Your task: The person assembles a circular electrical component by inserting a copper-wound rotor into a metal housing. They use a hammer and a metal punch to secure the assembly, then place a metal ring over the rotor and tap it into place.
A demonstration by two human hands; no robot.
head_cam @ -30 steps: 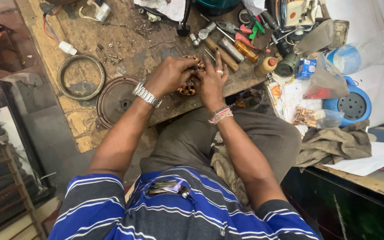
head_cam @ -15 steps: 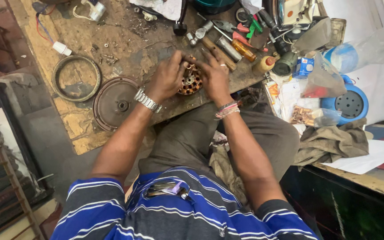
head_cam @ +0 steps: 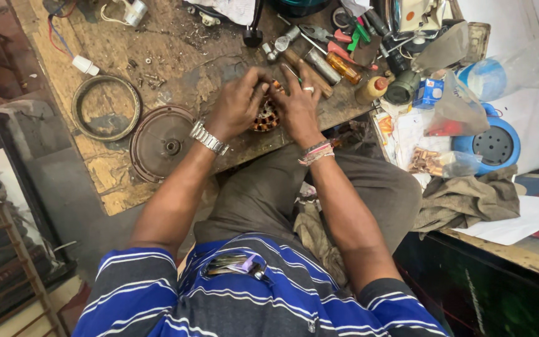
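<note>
Where the two hands meet at the near edge of the worn wooden tabletop (head_cam: 176, 50), both close around one item: a round copper-wound motor core (head_cam: 266, 116), mostly hidden between them.

Left hand (head_cam: 237, 105): fingers curled over the core's left side; metal watch (head_cam: 208, 138) on the wrist.

Right hand (head_cam: 299, 103): cupped against the core's right side, fingers partly spread upward, a ring on one finger; pink and dark bands (head_cam: 317, 151) on the wrist.

Left of the hands, lying flat on the tabletop: a brown round cover plate (head_cam: 161, 142) with a centre hub, and further left a rusty metal ring (head_cam: 106, 108), the two near each other but apart.

Beyond the hands: a clutter of screwdrivers and small tools (head_cam: 332, 53), just beside the right fingertips.

Right side: a small yellow bottle with a red cap (head_cam: 371, 89), a clear plastic bag (head_cam: 456, 106), a blue round casing (head_cam: 493, 145), a crumpled brown cloth (head_cam: 469, 196), white paper (head_cam: 519, 218).

Far left corner: a white capacitor with wires (head_cam: 133, 11).
</note>
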